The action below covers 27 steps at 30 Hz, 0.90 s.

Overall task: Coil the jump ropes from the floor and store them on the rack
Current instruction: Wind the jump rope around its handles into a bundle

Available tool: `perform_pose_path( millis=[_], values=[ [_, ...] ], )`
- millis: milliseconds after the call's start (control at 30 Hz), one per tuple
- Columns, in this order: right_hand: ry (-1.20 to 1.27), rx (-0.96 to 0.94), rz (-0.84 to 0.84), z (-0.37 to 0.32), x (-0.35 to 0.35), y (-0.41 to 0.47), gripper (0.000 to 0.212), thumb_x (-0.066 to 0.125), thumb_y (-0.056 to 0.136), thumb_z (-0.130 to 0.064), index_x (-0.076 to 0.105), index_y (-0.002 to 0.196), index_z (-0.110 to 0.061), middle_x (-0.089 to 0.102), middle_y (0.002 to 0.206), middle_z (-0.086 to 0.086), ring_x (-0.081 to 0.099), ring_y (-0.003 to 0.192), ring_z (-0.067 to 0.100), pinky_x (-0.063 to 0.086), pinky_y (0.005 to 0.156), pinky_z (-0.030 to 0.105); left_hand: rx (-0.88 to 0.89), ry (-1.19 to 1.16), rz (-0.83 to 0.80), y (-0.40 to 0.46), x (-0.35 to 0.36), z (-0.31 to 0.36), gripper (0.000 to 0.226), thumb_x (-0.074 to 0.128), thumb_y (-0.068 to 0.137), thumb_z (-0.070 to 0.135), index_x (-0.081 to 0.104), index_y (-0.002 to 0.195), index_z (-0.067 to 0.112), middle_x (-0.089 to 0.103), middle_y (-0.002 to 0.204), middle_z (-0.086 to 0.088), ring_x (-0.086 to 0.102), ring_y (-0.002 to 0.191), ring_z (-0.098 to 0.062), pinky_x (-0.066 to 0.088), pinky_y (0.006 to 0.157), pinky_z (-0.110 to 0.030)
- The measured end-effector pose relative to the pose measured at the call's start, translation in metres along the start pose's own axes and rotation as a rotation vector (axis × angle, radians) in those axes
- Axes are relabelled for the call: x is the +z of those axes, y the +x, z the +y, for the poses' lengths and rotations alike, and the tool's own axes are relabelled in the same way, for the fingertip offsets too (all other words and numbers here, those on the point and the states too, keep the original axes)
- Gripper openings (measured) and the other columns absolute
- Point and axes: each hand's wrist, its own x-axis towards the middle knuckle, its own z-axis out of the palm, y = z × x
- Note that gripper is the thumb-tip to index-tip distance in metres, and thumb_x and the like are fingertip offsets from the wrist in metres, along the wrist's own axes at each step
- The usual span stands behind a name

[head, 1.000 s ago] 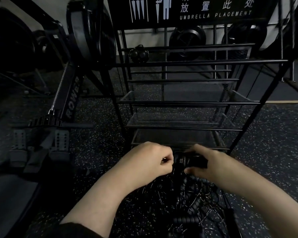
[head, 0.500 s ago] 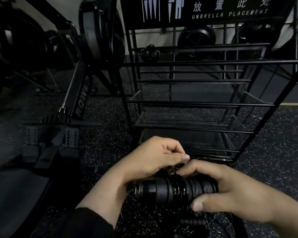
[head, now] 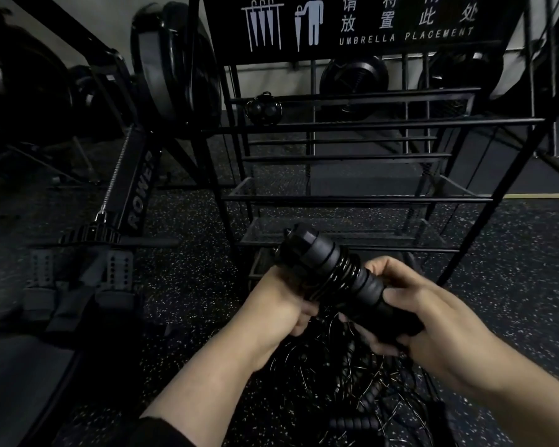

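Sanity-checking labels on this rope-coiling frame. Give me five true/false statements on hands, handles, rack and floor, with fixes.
1. The right hand grips the lower end of the jump rope handles. True.
2. Cable is wound around the middle of the handles. True.
3. The left hand rests flat on the floor. False: it is raised at the handles, fingers curled on the cable side.
4. The floor in front of the rack holds no ropes. False: a tangle of ropes lies below the hands.
5. The rack's sign reads "UMBRELLA PLACEMENT". True.
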Motion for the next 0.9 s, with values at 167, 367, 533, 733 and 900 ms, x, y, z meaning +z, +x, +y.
perform_pose_path(
  millis=[167,367,533,733,900],
  values=[
    [0.078,-0.081,0.218,-0.004,0.003,0.006,0.030,0.062,0.087,-0.024,0.055,0.112,-0.010,0.067,0.094,0.026,0.048,0.068,0.029,0.034,0.057,0.037,-0.073,-0.069,0.016,0.004,0.005,0.001,0.034,0.039,0.109,0.033,0.057,0.086,0.016,0.038,0.054,0.008,0.025,0.046,-0.006,0.015,0.046,-0.023],
    [-0.238,-0.049,0.406,-0.006,-0.006,0.011,0.015,0.065,0.086,-0.045,0.063,0.097,-0.035,0.068,0.088,0.016,0.055,0.071,0.024,0.042,0.069,0.045,0.156,0.508,-0.027,0.004,0.009,-0.007,0.035,0.045,0.107,0.036,0.060,0.081,0.016,0.048,0.057,0.009,0.040,0.050,-0.008,0.034,0.052,-0.031],
    [-0.865,0.036,0.351,0.001,-0.015,0.012,0.019,0.066,0.092,-0.047,0.051,0.102,-0.045,0.068,0.081,-0.007,0.059,0.055,0.001,0.045,0.052,0.022,0.263,0.800,0.064,0.002,0.003,-0.006,0.028,0.057,0.099,0.037,0.064,0.078,0.022,0.054,0.057,0.005,0.048,0.050,-0.010,0.034,0.050,-0.027],
    [-1.015,0.099,0.213,0.004,-0.007,0.014,0.021,0.075,0.088,-0.043,0.059,0.102,-0.042,0.065,0.085,-0.008,0.054,0.051,-0.007,0.037,0.045,0.014,0.391,0.871,-0.014,-0.004,-0.013,0.007,0.018,0.060,0.096,0.034,0.067,0.081,0.026,0.062,0.067,0.007,0.050,0.058,-0.009,0.045,0.058,-0.032],
    [-1.132,0.132,-0.056,0.008,-0.005,0.012,0.034,0.078,0.079,-0.057,0.056,0.105,-0.061,0.057,0.113,-0.028,0.056,0.097,-0.009,0.046,0.082,0.016,0.393,0.841,-0.157,-0.005,-0.026,0.009,0.006,0.064,0.097,0.030,0.068,0.097,0.034,0.051,0.055,0.014,0.045,0.054,-0.006,0.047,0.062,-0.031]
  ],
)
